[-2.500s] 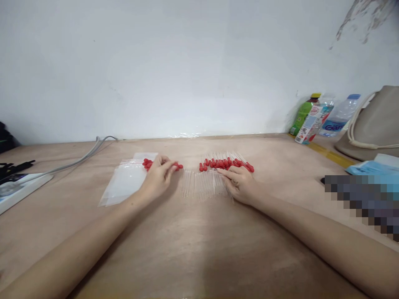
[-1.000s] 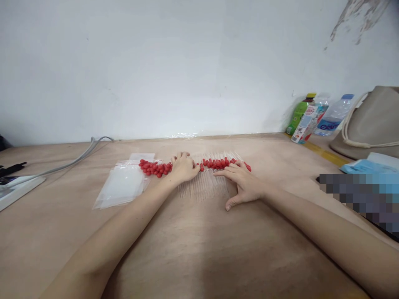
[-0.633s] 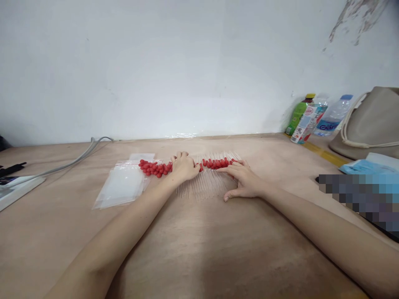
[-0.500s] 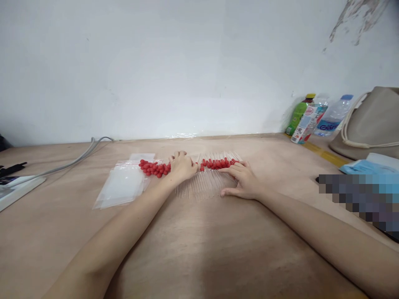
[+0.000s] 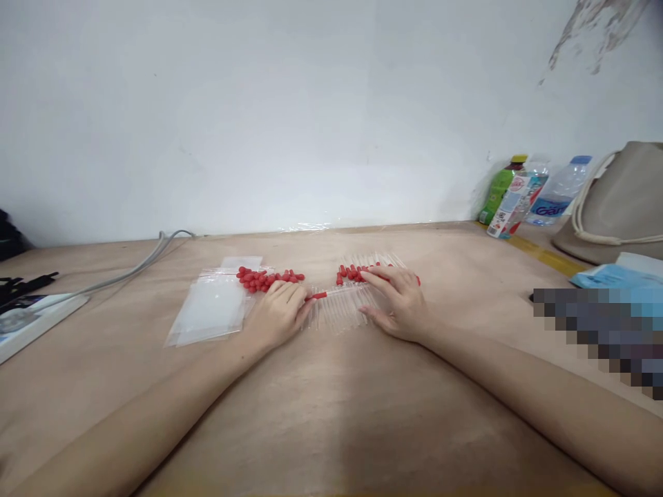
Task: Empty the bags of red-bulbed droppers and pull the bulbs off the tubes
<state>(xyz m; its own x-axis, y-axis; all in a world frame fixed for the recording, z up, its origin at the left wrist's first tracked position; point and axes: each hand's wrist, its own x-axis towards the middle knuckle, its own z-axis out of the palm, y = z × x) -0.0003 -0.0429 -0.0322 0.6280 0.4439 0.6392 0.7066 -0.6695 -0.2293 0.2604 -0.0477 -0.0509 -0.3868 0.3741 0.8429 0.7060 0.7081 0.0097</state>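
Note:
A row of clear glass droppers point(image 5: 344, 307) with red rubber bulbs point(image 5: 356, 273) lies on the wooden table point(image 5: 331, 407). A second group of red bulbs point(image 5: 269, 278) rests to the left, on the edge of a stack of clear zip bags point(image 5: 210, 310). My left hand point(image 5: 280, 316) is curled and pinches one dropper by its red bulb, and that dropper lies crosswise over the row. My right hand point(image 5: 396, 300) lies flat on the right part of the row with fingers stretched out.
A grey cable point(image 5: 129, 269) runs along the back left. A white device point(image 5: 25, 321) and black items sit at the far left. Several bottles point(image 5: 523, 193), a beige bag point(image 5: 619, 207) and blue packets point(image 5: 616, 276) stand at the right.
My left hand has drawn back from the bulb row toward me, with one dropper in its fingers. My right hand has shifted slightly and now lies flat on the droppers.

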